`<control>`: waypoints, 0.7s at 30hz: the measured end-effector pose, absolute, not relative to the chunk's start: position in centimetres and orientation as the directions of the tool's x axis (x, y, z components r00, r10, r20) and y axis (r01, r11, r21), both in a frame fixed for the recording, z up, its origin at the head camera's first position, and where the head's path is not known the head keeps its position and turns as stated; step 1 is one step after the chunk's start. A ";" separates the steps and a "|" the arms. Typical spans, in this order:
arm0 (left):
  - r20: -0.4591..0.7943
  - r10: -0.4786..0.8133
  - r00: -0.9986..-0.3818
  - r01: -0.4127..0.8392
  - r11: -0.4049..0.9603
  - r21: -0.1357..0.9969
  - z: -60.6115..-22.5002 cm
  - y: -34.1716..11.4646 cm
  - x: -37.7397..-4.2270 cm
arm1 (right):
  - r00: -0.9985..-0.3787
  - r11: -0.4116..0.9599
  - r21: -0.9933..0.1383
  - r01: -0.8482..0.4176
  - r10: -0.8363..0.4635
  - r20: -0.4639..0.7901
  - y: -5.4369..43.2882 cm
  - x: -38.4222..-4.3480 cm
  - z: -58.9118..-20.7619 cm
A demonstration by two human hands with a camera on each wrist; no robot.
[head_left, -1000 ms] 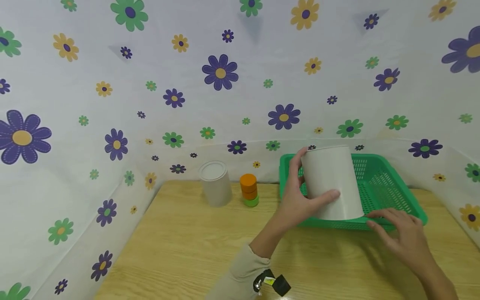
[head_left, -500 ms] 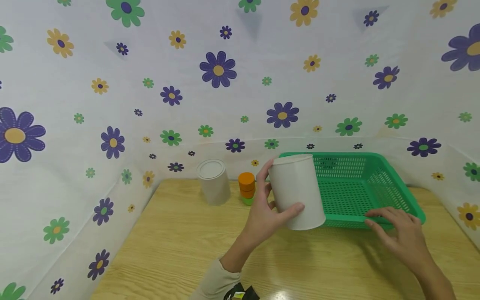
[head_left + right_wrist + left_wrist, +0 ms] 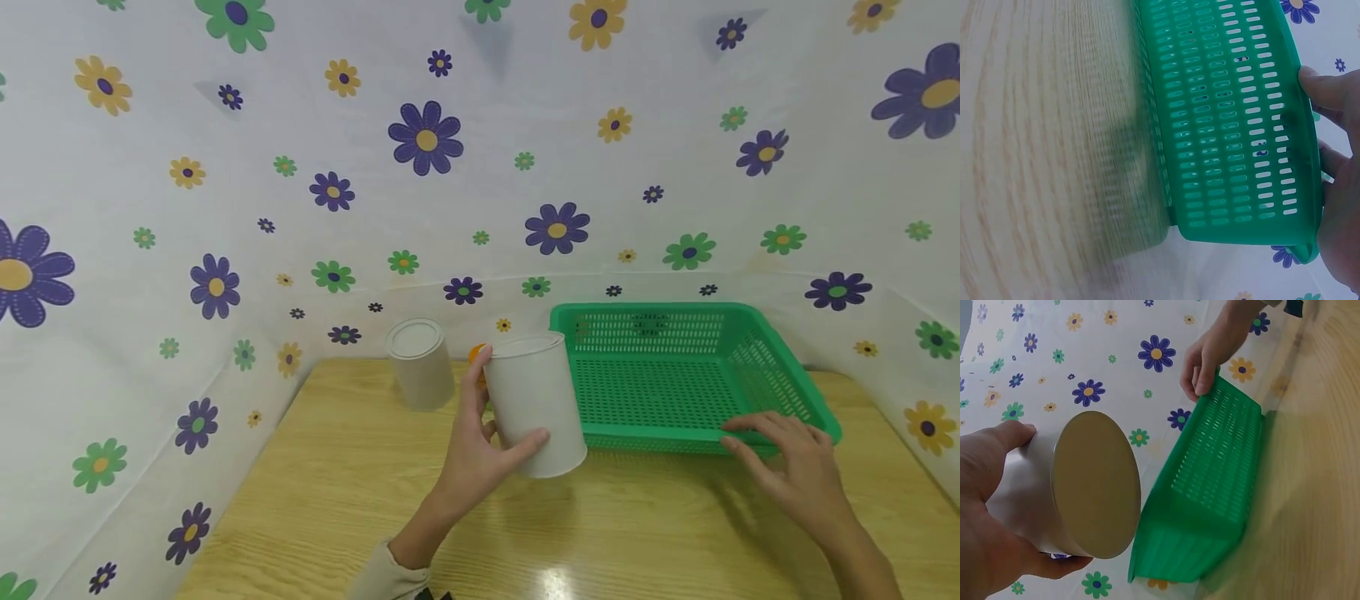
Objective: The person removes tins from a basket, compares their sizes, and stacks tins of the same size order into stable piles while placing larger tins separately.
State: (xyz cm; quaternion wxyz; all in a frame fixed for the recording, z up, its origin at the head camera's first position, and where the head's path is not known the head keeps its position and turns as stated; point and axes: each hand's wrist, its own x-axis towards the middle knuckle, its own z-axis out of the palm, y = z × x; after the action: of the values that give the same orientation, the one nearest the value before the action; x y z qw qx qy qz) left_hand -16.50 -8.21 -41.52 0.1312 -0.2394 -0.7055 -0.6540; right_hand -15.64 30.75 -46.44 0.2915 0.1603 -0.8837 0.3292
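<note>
My left hand (image 3: 476,458) grips a plain white can (image 3: 536,408) round its side, thumb in front. The can is held tilted above the table, left of the green plastic basket (image 3: 652,439). Its flat round base (image 3: 1097,484) faces the left wrist camera. With thumb and fingers on either side, my right hand (image 3: 798,475) pinches the basket's front rim; the right wrist view shows the thumb against the slotted wall (image 3: 1229,125). Inside, the basket's slotted floor is bare.
A second white can (image 3: 423,371) stands upright at the back left of the wooden table (image 3: 337,500). Behind the held can, a small orange object (image 3: 476,354) is mostly hidden. A flower-print sheet (image 3: 360,233) hangs along the back and sides.
My left hand has carried the white can leftward from over the basket, and it now hides most of the orange object. The right hand has stayed at the basket's rim.
</note>
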 end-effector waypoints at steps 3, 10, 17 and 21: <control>0.510 0.136 -0.850 0.520 0.054 0.852 -42.0 -9.1 -16.3 | -0.773 0.728 -0.487 -0.482 -0.092 0.628 30.7 -15.8 -46.3; 0.520 0.097 -0.848 0.529 0.116 0.841 -43.0 -10.8 -16.2 | -0.765 0.725 -0.483 -0.491 -0.092 0.638 30.8 -16.2 -46.4; 0.589 0.083 -0.804 0.589 0.244 0.770 -43.9 -12.2 -16.1 | -0.766 0.725 -0.483 -0.490 -0.093 0.637 30.8 -16.0 -46.6; 0.603 0.070 -0.795 0.596 0.277 0.754 -44.5 -13.0 -16.2 | -0.768 0.731 -0.482 -0.483 -0.089 0.634 30.9 -15.8 -46.7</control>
State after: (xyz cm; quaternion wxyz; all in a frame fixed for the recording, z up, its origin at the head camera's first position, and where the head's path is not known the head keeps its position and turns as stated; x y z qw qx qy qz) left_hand -16.21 -13.00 -44.53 0.2345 -0.2180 -0.7638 -0.5605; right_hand -15.81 30.93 -46.74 0.2993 0.1624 -0.8809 0.3287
